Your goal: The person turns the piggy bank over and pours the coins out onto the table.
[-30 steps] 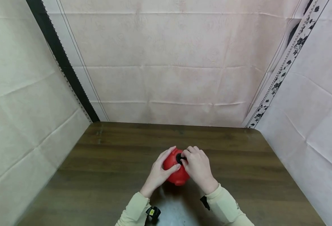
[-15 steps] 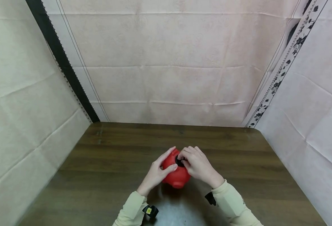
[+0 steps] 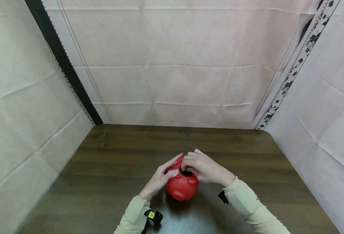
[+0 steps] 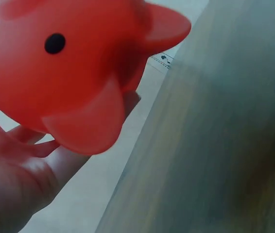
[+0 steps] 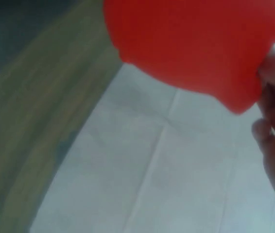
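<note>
A rounded red piggy bank [image 3: 182,187] with a snout-like knob is held above the middle of the table. My left hand [image 3: 157,178] grips its left side, thumb on the near face and fingers stretched along the far side. In the left wrist view, the red body [image 4: 84,63] shows a black eye and rounded flaps, with the left hand [image 4: 25,179] behind it. A round black plug [image 3: 186,173] sits in the red surface facing up. My right hand [image 3: 205,167] pinches at this plug with bent fingers, which partly hide it.
The dark wooden table [image 3: 116,175] lies under both hands. Pale creased cloth [image 3: 172,81] hangs behind its far edge and along both sides. A black band [image 3: 63,58] runs down the left corner, a floral border [image 3: 300,61] down the right. Each wrist wears a small black camera.
The piggy bank has tilted, its snout end coming nearer to me. My right hand has turned at the plug, its wrist swinging out to the right. The left hand keeps its grip.
</note>
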{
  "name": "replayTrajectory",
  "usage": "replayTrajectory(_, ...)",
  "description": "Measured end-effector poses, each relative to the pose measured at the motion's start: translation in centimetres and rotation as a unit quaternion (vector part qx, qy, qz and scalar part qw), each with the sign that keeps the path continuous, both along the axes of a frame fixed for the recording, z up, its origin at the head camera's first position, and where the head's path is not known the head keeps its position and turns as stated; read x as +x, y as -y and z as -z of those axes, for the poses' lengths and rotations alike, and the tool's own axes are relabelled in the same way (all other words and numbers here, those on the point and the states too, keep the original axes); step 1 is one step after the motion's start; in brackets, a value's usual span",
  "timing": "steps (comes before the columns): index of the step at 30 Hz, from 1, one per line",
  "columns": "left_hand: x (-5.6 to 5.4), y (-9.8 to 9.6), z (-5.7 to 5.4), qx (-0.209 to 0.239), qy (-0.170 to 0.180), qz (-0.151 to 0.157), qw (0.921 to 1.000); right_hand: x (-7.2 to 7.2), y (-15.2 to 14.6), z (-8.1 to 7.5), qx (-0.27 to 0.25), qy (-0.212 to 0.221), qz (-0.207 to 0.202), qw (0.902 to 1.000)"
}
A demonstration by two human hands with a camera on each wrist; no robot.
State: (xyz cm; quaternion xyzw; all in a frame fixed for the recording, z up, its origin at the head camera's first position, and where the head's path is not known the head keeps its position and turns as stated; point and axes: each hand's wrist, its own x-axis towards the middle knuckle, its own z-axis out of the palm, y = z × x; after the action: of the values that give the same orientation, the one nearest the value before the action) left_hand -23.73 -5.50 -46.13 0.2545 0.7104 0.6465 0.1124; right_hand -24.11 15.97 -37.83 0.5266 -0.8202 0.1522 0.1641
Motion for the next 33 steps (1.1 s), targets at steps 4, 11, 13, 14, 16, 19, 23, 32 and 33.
replayTrajectory(4, -0.1, 0.2, -0.1, 0.0, -0.006, 0.019, 0.9998, -0.3, -0.2, -0.4, 0.011, 0.028, -0.03, 0.9991)
replayTrajectory(11, -0.1, 0.2, -0.2, -0.015, 0.003, 0.009, 0.9998, 0.2, -0.3, -0.1, 0.015, -0.013, 0.005, 0.9998)
replayTrajectory(13, 0.1, 0.2, -0.2, -0.022, 0.017, 0.003, 0.9996, 0.5, -0.3, 0.1, 0.021, -0.048, 0.024, 0.9983)
replayTrajectory(14, 0.1, 0.1, -0.2, -0.025, 0.021, 0.002, 0.9995, 0.7, -0.2, 0.1, 0.026, -0.064, 0.031, 0.9971)
replayTrajectory(16, 0.2, 0.1, -0.1, -0.027, 0.026, -0.003, 0.9993, 0.9, -0.1, 0.2, 0.035, -0.088, 0.04, 0.9947)
replayTrajectory(19, 0.3, 0.1, 0.1, -0.028, 0.028, -0.009, 0.9992, 1.0, 0.1, 0.4, 0.047, -0.106, 0.047, 0.9922)
replayTrajectory(23, 0.3, 0.1, 0.2, -0.03, 0.036, -0.009, 0.9989, 0.9, 0.1, 0.6, 0.061, -0.124, 0.047, 0.9892)
replayTrajectory(32, 0.0, 0.3, 0.5, -0.023, 0.023, 0.01, 0.9994, 0.8, 0.1, 0.8, 0.065, -0.132, 0.034, 0.9885)
replayTrajectory(33, 0.0, 0.4, 0.5, -0.022, 0.021, 0.014, 0.9994, 0.8, 0.1, 0.8, 0.063, -0.128, 0.029, 0.9894)
